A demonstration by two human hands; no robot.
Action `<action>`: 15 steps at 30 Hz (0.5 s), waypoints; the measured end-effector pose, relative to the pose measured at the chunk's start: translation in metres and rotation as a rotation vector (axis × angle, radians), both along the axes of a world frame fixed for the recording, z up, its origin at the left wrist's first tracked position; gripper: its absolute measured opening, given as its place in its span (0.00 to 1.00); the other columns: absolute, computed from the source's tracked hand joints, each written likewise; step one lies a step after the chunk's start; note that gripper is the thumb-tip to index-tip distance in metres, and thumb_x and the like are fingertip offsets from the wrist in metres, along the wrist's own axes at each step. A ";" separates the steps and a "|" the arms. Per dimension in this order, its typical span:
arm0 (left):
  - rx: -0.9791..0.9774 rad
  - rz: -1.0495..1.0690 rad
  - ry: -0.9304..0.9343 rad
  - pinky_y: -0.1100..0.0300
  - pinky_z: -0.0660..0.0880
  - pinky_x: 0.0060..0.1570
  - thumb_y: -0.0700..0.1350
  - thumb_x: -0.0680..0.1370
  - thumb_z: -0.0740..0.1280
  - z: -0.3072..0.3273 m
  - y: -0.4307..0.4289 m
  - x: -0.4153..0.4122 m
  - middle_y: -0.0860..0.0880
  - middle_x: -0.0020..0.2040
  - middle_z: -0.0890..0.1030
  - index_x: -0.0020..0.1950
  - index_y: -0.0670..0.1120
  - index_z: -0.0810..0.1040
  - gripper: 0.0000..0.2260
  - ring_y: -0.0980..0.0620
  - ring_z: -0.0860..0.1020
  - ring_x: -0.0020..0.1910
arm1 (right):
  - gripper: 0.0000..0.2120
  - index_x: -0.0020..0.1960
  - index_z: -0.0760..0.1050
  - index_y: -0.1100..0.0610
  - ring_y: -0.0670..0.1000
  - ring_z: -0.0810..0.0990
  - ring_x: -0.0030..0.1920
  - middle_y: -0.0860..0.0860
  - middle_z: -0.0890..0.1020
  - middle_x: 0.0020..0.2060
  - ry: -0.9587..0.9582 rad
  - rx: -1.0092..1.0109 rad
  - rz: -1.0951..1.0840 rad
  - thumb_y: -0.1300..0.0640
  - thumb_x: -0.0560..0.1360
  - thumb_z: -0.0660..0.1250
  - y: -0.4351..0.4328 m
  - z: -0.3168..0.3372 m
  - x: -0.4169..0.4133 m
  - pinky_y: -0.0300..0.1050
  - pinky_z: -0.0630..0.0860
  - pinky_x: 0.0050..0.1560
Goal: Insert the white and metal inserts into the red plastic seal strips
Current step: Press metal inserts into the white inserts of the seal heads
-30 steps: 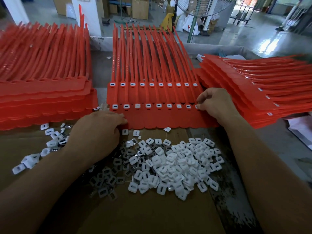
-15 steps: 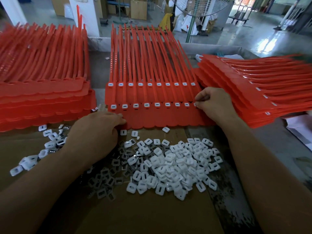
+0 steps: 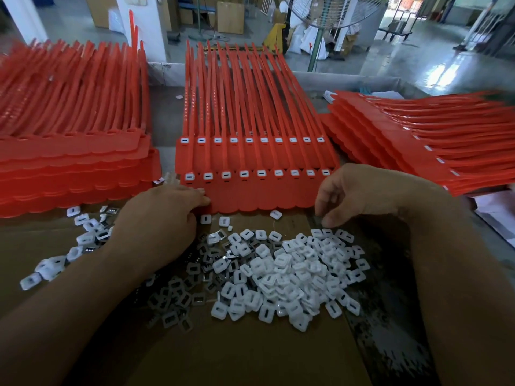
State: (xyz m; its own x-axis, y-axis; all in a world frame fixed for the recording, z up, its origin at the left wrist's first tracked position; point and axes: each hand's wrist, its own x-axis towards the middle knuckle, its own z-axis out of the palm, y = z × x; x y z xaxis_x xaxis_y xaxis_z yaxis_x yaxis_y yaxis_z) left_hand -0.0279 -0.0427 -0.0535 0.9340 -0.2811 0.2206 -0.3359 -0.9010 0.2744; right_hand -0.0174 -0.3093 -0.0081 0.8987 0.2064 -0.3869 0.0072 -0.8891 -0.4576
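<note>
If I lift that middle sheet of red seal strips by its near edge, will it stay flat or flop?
Probably flops: the middle sheet has long thin tails that bow and splay. Likely light, since the plastic looks thin. The left hand resting on its corner hints that it may slide on the cardboard.

free: bare cardboard (image 3: 250, 358) in front | blocked: left strip stack (image 3: 69, 168), right strip stack (image 3: 418, 140) — insert pile (image 3: 292, 274) centre

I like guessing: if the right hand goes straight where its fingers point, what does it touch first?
Probably the right hand meets the heap of small white plastic inserts; depth is unclear.
</note>
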 end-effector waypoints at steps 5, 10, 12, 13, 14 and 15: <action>-0.004 -0.004 -0.003 0.54 0.69 0.57 0.36 0.72 0.60 -0.001 0.001 0.001 0.50 0.61 0.77 0.57 0.48 0.79 0.17 0.48 0.75 0.60 | 0.08 0.34 0.79 0.48 0.37 0.77 0.35 0.43 0.81 0.34 0.077 -0.116 0.066 0.57 0.63 0.77 0.006 0.000 0.000 0.35 0.69 0.39; -0.008 0.005 0.002 0.53 0.70 0.56 0.36 0.72 0.60 0.000 0.000 0.001 0.50 0.60 0.78 0.57 0.48 0.79 0.17 0.47 0.75 0.58 | 0.07 0.36 0.78 0.49 0.40 0.78 0.37 0.46 0.82 0.36 0.071 -0.152 0.105 0.59 0.65 0.75 0.009 -0.002 0.001 0.35 0.71 0.39; -0.001 0.010 0.003 0.54 0.70 0.57 0.37 0.72 0.60 0.000 -0.001 0.001 0.51 0.61 0.77 0.57 0.49 0.79 0.17 0.47 0.75 0.59 | 0.07 0.37 0.78 0.50 0.42 0.79 0.37 0.47 0.83 0.36 0.084 -0.142 0.112 0.58 0.66 0.75 0.006 0.000 0.000 0.36 0.72 0.39; 0.000 0.011 0.003 0.54 0.70 0.57 0.37 0.72 0.60 0.000 -0.001 0.001 0.51 0.61 0.77 0.57 0.49 0.79 0.17 0.48 0.75 0.59 | 0.06 0.37 0.78 0.51 0.43 0.79 0.36 0.48 0.83 0.35 0.089 -0.117 0.110 0.58 0.67 0.75 0.004 0.002 -0.001 0.38 0.73 0.39; 0.000 0.011 0.002 0.55 0.70 0.57 0.37 0.72 0.60 0.000 -0.001 0.001 0.51 0.61 0.77 0.57 0.49 0.79 0.17 0.48 0.75 0.59 | 0.06 0.37 0.77 0.52 0.44 0.79 0.35 0.49 0.83 0.34 0.092 -0.074 0.102 0.59 0.67 0.74 0.001 0.003 -0.002 0.39 0.74 0.39; -0.001 0.010 0.002 0.55 0.70 0.57 0.36 0.72 0.60 0.000 -0.001 0.001 0.51 0.61 0.77 0.57 0.49 0.79 0.17 0.48 0.75 0.59 | 0.06 0.37 0.77 0.53 0.45 0.79 0.33 0.50 0.82 0.32 0.091 -0.019 0.090 0.60 0.68 0.73 -0.001 0.004 -0.004 0.39 0.74 0.36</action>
State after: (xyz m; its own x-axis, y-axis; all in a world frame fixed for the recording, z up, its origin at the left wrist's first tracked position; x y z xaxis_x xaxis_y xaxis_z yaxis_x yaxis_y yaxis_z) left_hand -0.0270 -0.0440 -0.0534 0.9372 -0.2717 0.2188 -0.3265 -0.9039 0.2765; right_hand -0.0209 -0.3105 -0.0040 0.8378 0.2761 -0.4710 0.0461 -0.8954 -0.4429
